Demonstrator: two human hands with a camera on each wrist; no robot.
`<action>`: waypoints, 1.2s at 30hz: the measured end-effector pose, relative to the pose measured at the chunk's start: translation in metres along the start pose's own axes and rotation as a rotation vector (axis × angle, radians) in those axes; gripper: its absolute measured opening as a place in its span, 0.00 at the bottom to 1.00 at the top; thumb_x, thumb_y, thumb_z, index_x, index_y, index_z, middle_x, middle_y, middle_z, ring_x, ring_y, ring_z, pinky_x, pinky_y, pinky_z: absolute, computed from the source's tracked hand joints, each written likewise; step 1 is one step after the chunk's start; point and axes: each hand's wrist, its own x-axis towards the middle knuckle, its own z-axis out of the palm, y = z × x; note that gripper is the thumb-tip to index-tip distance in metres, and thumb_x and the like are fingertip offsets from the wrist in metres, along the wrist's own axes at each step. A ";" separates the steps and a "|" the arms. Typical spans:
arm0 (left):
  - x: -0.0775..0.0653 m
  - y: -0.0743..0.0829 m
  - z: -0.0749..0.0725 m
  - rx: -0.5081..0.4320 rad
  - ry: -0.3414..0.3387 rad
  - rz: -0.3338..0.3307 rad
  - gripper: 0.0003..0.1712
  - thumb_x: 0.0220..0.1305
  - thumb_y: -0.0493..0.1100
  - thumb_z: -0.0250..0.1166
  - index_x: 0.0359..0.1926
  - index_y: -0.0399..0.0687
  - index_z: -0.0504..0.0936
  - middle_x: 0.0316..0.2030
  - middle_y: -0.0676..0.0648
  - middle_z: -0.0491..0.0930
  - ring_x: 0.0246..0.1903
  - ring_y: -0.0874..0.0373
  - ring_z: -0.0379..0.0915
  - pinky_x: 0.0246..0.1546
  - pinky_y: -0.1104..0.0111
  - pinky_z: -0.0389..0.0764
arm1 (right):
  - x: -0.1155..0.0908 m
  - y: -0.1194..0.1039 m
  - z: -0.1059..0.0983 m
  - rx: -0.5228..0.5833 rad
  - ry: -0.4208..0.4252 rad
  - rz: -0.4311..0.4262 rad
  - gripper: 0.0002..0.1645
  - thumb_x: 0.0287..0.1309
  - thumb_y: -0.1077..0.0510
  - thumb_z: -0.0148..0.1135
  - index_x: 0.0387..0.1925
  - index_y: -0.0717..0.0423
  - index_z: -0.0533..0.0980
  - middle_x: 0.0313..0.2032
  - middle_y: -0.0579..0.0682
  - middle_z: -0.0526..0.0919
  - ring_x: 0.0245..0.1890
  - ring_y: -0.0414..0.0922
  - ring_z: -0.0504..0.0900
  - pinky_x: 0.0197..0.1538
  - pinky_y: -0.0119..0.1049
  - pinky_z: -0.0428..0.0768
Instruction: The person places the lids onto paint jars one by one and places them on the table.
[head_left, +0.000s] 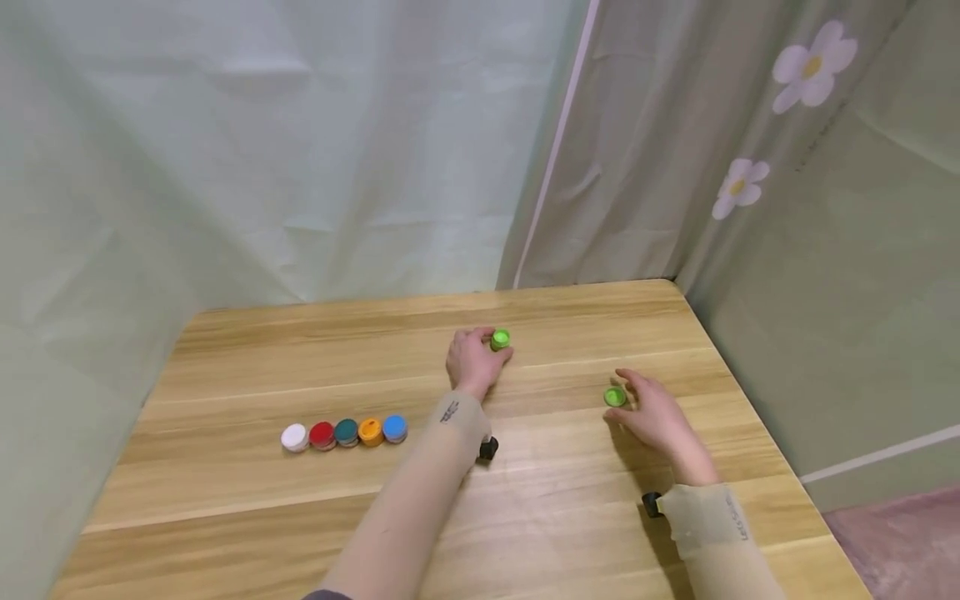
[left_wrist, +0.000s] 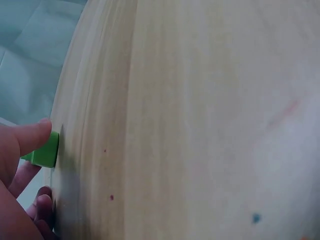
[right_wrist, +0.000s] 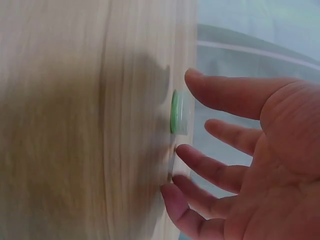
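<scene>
In the head view my left hand [head_left: 474,360] pinches a small bright green paint pot [head_left: 501,339] near the far middle of the table. The pot [left_wrist: 46,151] shows between thumb and fingers in the left wrist view. Further right, my right hand [head_left: 660,417] has its thumb and fingers spread around a small clear round lid [head_left: 615,397] with green in it. That lid [right_wrist: 180,113] sits on the table in the right wrist view, its green edge against the wood and the fingertips apart from it.
A row of several small paint pots stands left of my left forearm: white [head_left: 295,437], red [head_left: 322,436], dark teal [head_left: 347,432], orange [head_left: 371,432] and blue [head_left: 395,428]. Behind the wooden table [head_left: 240,358] hangs a pale curtain [head_left: 337,167].
</scene>
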 end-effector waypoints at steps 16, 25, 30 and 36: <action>-0.004 0.003 0.002 -0.089 -0.008 0.033 0.28 0.65 0.52 0.79 0.61 0.46 0.84 0.55 0.45 0.80 0.57 0.46 0.75 0.65 0.51 0.71 | 0.011 -0.001 -0.001 -0.061 -0.002 0.043 0.42 0.66 0.56 0.74 0.75 0.65 0.68 0.69 0.78 0.67 0.66 0.75 0.72 0.65 0.72 0.71; -0.018 0.002 -0.008 -0.271 -0.063 0.053 0.26 0.65 0.47 0.78 0.61 0.46 0.84 0.49 0.48 0.85 0.46 0.52 0.79 0.51 0.57 0.80 | 0.009 -0.003 0.002 -0.083 0.021 0.053 0.34 0.66 0.56 0.75 0.69 0.64 0.75 0.66 0.76 0.69 0.62 0.73 0.76 0.62 0.70 0.74; -0.049 0.000 -0.030 -0.345 -0.108 0.237 0.25 0.66 0.44 0.77 0.62 0.43 0.85 0.49 0.48 0.84 0.48 0.53 0.77 0.51 0.59 0.78 | 0.002 -0.003 0.002 -0.061 0.030 0.075 0.31 0.68 0.57 0.74 0.67 0.64 0.76 0.67 0.74 0.68 0.61 0.73 0.77 0.61 0.69 0.75; -0.090 -0.015 -0.070 -0.429 -0.155 0.405 0.24 0.69 0.44 0.77 0.64 0.52 0.86 0.53 0.54 0.83 0.52 0.55 0.76 0.45 0.60 0.76 | 0.000 -0.002 0.000 -0.086 0.027 0.046 0.26 0.73 0.60 0.69 0.68 0.63 0.76 0.66 0.73 0.69 0.62 0.72 0.76 0.61 0.68 0.76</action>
